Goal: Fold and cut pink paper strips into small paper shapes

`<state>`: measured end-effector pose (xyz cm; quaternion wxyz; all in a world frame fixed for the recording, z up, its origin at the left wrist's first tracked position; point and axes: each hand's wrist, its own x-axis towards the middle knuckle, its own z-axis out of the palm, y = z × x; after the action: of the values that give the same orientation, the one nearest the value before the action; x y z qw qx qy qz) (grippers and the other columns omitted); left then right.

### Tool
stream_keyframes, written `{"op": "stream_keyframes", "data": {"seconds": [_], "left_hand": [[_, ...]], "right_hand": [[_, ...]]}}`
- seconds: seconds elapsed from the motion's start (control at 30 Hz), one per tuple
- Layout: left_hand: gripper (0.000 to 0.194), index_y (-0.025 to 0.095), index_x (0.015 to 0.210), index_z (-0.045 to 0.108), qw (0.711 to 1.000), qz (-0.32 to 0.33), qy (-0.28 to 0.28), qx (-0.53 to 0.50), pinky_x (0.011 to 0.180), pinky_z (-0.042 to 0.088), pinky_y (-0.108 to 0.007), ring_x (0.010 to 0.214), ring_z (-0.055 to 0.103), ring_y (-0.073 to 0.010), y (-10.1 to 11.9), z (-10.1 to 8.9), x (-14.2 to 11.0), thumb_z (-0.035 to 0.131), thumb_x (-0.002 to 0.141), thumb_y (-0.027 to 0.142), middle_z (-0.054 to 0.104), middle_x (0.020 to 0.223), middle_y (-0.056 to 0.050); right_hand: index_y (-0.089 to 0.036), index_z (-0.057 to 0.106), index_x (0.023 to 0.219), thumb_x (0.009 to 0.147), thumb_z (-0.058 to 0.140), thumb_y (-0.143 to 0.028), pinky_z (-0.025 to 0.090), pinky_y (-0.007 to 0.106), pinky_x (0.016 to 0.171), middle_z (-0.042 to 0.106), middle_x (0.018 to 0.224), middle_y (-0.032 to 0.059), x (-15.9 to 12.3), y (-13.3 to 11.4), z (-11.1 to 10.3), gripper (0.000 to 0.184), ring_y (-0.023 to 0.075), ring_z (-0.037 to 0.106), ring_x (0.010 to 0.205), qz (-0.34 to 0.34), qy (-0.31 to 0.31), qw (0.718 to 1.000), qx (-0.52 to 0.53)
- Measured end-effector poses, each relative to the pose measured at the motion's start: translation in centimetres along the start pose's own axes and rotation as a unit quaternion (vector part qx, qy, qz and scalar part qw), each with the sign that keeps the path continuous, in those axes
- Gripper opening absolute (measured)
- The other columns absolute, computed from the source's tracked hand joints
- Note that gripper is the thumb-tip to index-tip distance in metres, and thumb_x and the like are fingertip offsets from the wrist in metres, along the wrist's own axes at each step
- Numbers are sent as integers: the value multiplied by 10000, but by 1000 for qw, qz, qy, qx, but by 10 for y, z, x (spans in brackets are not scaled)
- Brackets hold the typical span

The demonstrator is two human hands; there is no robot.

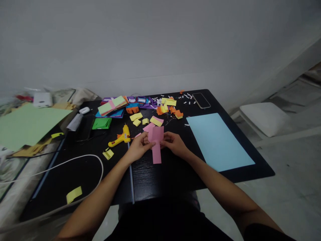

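Note:
A pink piece of paper [156,155], wider at its top and narrow at its bottom, is held up between my hands over the black table. My left hand [138,146] pinches its left side, thumb in front. On the opposite side my right hand [174,144] grips it in the same way. Just beyond my fingers lie pink paper pieces [148,127] and yellow paper pieces [136,116]. A yellow hot glue gun [122,136] rests to the left of my left hand.
A light blue sheet [218,140] covers the table's right side, with a phone [201,100] behind it. Stacked coloured papers [112,105], a green paper pile [102,123] and scattered scraps occupy the back. A white cable [102,167] loops across the left, near a yellow paper piece [74,194].

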<state>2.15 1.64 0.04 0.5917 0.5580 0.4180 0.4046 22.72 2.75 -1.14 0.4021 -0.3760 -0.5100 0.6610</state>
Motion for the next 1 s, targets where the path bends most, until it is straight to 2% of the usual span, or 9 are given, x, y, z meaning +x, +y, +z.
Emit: {"op": "stream_keyframes", "data": {"seconds": [0.1,0.27,0.47,0.63,0.73,0.83,1.0], "left_hand": [[356,160,991,623,1000,-2,13,-10,731,555,-281,788,698,-164,1,1,1,816,763,354,716,886,-31],[404,170,1068,627,1000,-1,17,-14,752,576,-290,855,714,-178,0,6,1,810,762,359,739,1008,-55],[344,166,982,605,999,1,3,-37,735,603,-316,775,720,-176,1,5,1,771,805,409,735,886,-33],[351,169,1008,587,999,5,-15,-48,750,615,-339,800,732,-191,3,3,2,740,834,433,738,903,-46],[367,172,1038,585,999,8,-13,-45,741,617,-339,812,737,-200,3,2,2,731,839,443,744,903,-52],[360,171,1056,586,999,10,-10,-42,742,617,-345,796,735,-199,2,3,1,725,849,430,747,897,-53],[397,164,1145,605,1000,15,-6,5,822,596,-341,900,723,-200,-3,3,0,756,831,354,743,1007,-63]], "right_hand": [[-199,647,1022,752,812,-452,626,404,778,739,810,15,0,0,1,405,198,729,722,-4,11,1000,7],[-195,657,1012,677,872,-394,611,369,804,740,843,16,1,4,3,445,194,723,775,-21,40,999,-29],[-200,667,986,772,791,-441,617,382,767,731,810,17,2,2,2,346,201,717,750,-29,44,999,-10],[-214,664,993,793,761,-464,616,388,764,721,790,10,0,0,3,335,203,712,742,-28,63,998,-2],[-210,657,1001,777,776,-467,612,384,765,726,818,19,0,1,4,361,201,710,756,-35,77,996,-20],[-202,660,988,705,842,-424,595,379,825,738,899,38,0,4,6,403,201,707,827,-45,76,995,-42],[-195,666,952,672,865,-381,576,375,869,741,916,37,1,8,7,391,195,704,857,-41,62,997,-37]]}}
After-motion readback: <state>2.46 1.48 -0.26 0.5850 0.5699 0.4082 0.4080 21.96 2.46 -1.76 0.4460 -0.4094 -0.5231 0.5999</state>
